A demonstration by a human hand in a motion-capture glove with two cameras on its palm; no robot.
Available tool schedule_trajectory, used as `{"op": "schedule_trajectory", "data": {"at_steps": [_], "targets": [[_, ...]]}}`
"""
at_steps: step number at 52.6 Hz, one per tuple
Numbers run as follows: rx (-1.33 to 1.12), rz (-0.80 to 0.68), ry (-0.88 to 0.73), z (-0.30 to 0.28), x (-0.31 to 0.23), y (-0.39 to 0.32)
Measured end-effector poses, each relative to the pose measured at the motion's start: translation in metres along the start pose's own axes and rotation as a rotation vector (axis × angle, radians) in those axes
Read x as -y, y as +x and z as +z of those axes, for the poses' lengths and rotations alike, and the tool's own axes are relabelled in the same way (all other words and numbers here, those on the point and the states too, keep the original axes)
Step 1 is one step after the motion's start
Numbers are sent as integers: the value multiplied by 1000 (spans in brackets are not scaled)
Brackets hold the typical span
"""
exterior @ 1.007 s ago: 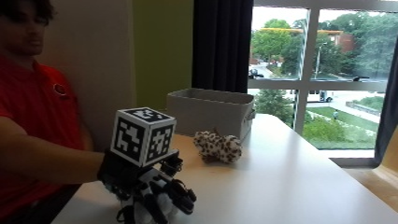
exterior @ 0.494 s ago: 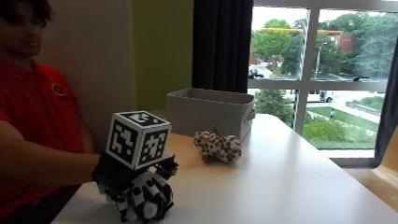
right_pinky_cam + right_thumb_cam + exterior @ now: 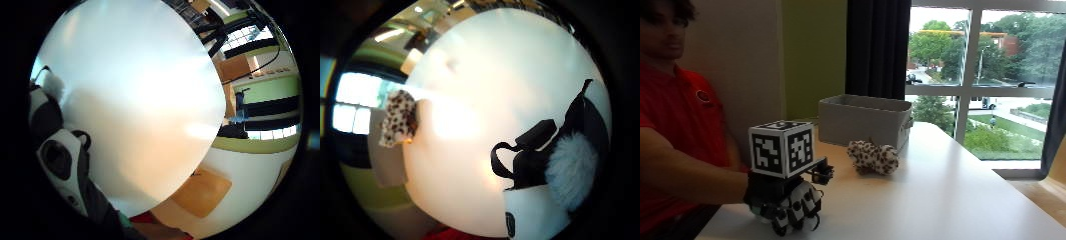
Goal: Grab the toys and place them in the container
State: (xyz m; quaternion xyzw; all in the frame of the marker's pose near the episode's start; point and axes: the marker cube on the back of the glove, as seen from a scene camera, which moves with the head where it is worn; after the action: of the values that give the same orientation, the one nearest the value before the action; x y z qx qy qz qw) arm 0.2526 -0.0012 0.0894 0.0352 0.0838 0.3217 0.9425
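Black-and-white plush, a panda toy [image 3: 796, 207], sits under the gloved right hand [image 3: 776, 197] at the near edge of the white table [image 3: 953, 200], roughly 7 o'clock from the table's middle in the outside view. The fingers look curled round the toy, so the hand reads as holding it. Whether the toy is off the tabletop or resting on it cannot be told from this angle. Both palm views show panda fur and a black loop close to the palm, with bare tabletop beyond.

Spotted plush toy [image 3: 873, 157] lies on the table at about 1 o'clock from the hand, well apart from it. It sits just in front of the grey fabric container [image 3: 863, 120], near its front wall; contact cannot be confirmed. The container stands at the far side, open top, at roughly 1 o'clock from the hand.

Judgement: first toy is grasped, transfer to container not yet done; second toy untouched.

Risks from here:
- The carry path to the container passes over or near the spotted toy. A low carry could knock it along the table.
- Soft plush may deform in the fingers and slip out mid-carry.
- The fabric wall may give or the container slide if the hand or toy catches its front rim.
- An early release would drop the panda short, onto the spotted toy.
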Motion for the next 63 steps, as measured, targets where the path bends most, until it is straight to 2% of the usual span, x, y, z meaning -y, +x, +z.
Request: {"op": "schedule_trajectory", "data": {"at_steps": [19,27,49,60,63], "targets": [[-13,-78,30,-22,12,-35],[19,-121,34,-54,20,-70],[34,-304,212,-186,26,-217],[95,-411,228,-219,21,-290],[136,-400,213,-225,20,-310]]}}
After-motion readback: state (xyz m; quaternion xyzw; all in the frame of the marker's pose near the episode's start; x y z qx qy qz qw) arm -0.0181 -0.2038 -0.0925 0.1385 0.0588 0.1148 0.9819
